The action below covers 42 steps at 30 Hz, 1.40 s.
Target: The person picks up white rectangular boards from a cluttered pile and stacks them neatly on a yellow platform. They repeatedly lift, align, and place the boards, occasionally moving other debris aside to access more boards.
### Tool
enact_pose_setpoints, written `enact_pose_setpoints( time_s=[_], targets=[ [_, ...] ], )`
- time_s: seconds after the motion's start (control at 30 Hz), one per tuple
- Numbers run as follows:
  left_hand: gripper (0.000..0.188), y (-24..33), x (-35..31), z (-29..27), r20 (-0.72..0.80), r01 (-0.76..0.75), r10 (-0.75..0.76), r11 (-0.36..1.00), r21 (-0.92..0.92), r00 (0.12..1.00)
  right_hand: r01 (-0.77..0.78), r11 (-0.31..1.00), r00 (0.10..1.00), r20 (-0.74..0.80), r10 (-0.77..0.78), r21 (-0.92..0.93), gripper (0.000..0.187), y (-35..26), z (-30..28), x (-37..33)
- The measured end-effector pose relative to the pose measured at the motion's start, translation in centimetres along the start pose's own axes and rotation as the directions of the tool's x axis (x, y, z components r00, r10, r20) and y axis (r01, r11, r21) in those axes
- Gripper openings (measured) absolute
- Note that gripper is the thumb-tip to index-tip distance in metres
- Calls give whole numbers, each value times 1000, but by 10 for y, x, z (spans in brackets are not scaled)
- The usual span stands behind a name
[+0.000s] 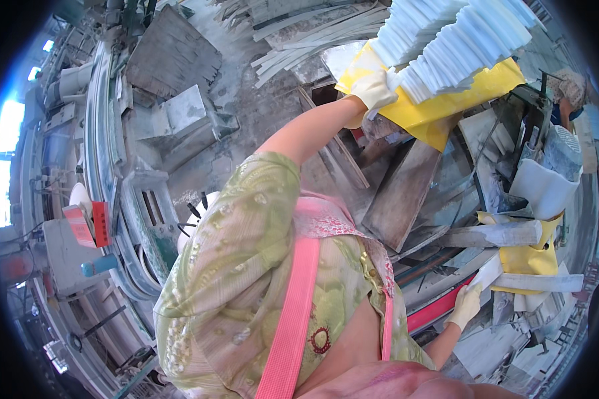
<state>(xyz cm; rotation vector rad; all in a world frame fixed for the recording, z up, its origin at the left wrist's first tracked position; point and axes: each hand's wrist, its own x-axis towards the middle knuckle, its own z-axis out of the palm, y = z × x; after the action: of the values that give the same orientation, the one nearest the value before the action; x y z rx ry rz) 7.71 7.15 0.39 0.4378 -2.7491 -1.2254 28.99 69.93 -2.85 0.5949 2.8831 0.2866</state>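
My left hand (375,92), in a pale glove, reaches to the near left end of a stack of thin white strips (456,56). Its fingers are bent and closed against that end; whether a strip is pinched in them is hard to see. Under the stack lies a yellow sheet (422,120), its corner hanging over the edge. Lower right, my right hand (466,306), gloved too, grips a flat white piece (488,271) by its near end. That piece meets a second yellow cover (529,256) with pale bars (542,282) across it.
A brown board (406,193) leans below the stack, and a red bar (439,307) runs beside my right hand. Long offcut strips (313,43) litter the far floor. Rails and machinery (103,133) line the left, near an orange-red box (86,224). Another person (569,100) is at far right.
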Motion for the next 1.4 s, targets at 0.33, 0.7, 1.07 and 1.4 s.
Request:
enact_pose_setpoints(
  time_s=[0.33, 0.7, 1.07, 1.4],
  targets=[
    [59, -1, -6, -15, 178, -22, 38, 996, -89, 983, 189, 218, 973, -212, 86, 957, 45, -94, -77, -32],
    [72, -11, -2, -22, 260, -57, 99, 985, -165, 960, 337, -70, 936, -342, -84, 939, 35, -517, -100, -18],
    [50, -10, 7, -12, 269, -17, 56, 989, -145, 961, 166, -223, 666, -276, -693, 960, 91, -530, -84, -16],
    [59, 6, -3, -2, 144, -83, 102, 988, -133, 984, 286, 384, 881, -398, 254, 878, 37, -234, -26, 2]
  ],
)
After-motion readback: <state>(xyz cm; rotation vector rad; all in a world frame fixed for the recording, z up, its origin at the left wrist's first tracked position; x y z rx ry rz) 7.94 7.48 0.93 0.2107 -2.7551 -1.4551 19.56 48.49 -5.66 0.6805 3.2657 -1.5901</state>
